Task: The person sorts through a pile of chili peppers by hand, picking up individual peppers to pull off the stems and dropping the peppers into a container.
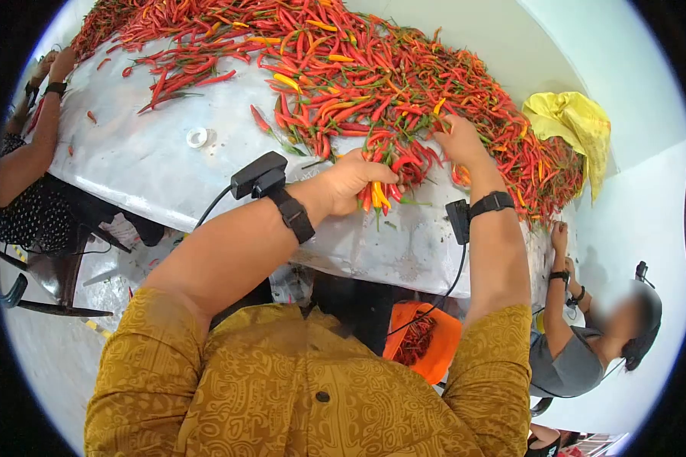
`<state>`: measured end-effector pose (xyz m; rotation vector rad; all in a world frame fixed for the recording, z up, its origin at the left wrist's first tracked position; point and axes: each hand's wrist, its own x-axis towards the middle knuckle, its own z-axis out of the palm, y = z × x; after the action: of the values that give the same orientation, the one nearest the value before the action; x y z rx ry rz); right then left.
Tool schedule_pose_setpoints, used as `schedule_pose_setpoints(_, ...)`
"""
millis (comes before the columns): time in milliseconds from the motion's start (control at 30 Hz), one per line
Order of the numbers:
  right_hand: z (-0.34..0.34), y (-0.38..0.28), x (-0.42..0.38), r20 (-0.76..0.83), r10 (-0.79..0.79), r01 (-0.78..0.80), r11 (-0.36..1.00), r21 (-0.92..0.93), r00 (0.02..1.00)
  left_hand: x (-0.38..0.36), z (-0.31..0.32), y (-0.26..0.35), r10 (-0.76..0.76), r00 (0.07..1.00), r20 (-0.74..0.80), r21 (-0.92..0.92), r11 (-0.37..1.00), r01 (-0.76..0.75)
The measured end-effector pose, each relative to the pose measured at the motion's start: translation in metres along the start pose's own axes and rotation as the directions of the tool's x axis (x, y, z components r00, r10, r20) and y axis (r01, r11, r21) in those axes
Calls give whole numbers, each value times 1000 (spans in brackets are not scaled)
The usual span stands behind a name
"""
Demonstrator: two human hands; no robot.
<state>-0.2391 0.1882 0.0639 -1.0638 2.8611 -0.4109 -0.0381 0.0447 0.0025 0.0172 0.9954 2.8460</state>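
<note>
A bunch of red and yellow-orange chili peppers (pixel 379 196) is gripped in my left hand (pixel 351 181), with stems and tips sticking out past the fingers. My right hand (pixel 463 143) is just to the right, its fingers curled at the near edge of the big chili pile (pixel 404 84). An orange chili pepper (pixel 439 107) shows right at its fingertips. The fingers look closed on a chili, partly hidden by the hand. Loose red chilies lie between the two hands on the silvery tabletop (pixel 343 244).
A white ring, like a tape roll (pixel 197 138), lies on the table at left. A yellow sack (pixel 568 126) sits at the pile's right end. Below the table edge hangs an orange bag (pixel 427 365) with chilies inside. Co-workers' arms reach in at the left (pixel 42 145) and right (pixel 560 297).
</note>
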Motion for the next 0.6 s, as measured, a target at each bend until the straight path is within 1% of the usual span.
schedule_pose_setpoints(67, -4, -12, -8, -1, 20, -20, 999, 28, 1000, -1, 0, -1, -12, 1000, -3, 6, 1000, 12)
schedule_pose_setpoints(133, -1, -27, -9, 75, -70, 78, 991, -110, 995, -1, 0, 0, 1, 1000, 7, -12, 1000, -1)
schedule_pose_setpoints(167, 6, -31, -7, 144, -18, 35, 993, -115, 989, -1, 0, 0, 1, 1000, 8, -12, 1000, -1)
schedule_pose_setpoints(200, 9, -33, -7, 143, -20, 36, 993, -115, 990, -2, 1, 0, 6, 1000, 6, -18, 1000, -6)
schedule_pose_setpoints(267, 12, -36, -9, 168, 63, -38, 989, -145, 984, -2, 2, 0, 12, 1000, 3, -24, 1000, -12)
schedule_pose_setpoints(300, 13, -33, -9, 168, 63, -38, 989, -146, 984, -2, 2, 0, 10, 1000, -6, -14, 1000, -10)
schedule_pose_setpoints(367, 11, -24, -9, 138, 13, 16, 978, -209, 990, -2, 2, 1, 5, 1000, -9, -2, 1000, -6)
schedule_pose_setpoints(400, 5, -17, -12, 137, 17, 12, 978, -210, 990, -3, 3, 1, 9, 1000, -15, 5, 1000, -9)
schedule_pose_setpoints(433, -1, -10, -16, 92, 24, -22, 999, -25, 995, -3, 3, 1, 11, 1000, -20, 9, 1000, -11)
schedule_pose_setpoints(467, -9, -3, -20, 50, 39, -46, 986, 160, 998, -3, 2, 1, 8, 1000, -17, 5, 1000, -8)
schedule_pose_setpoints(500, -16, 3, -22, 50, 81, -91, 967, 238, 995, -2, 1, 1, -6, 1000, -7, 25, 1000, 7)
schedule_pose_setpoints(533, -20, 8, -25, 52, 87, -97, 967, 236, 995, -2, 0, 1, -22, 1000, 4, 47, 999, 21)
schedule_pose_setpoints(600, -26, 13, -29, 60, 77, -94, 928, 362, 995, -3, 1, 2, -22, 1000, 2, 41, 999, 22)
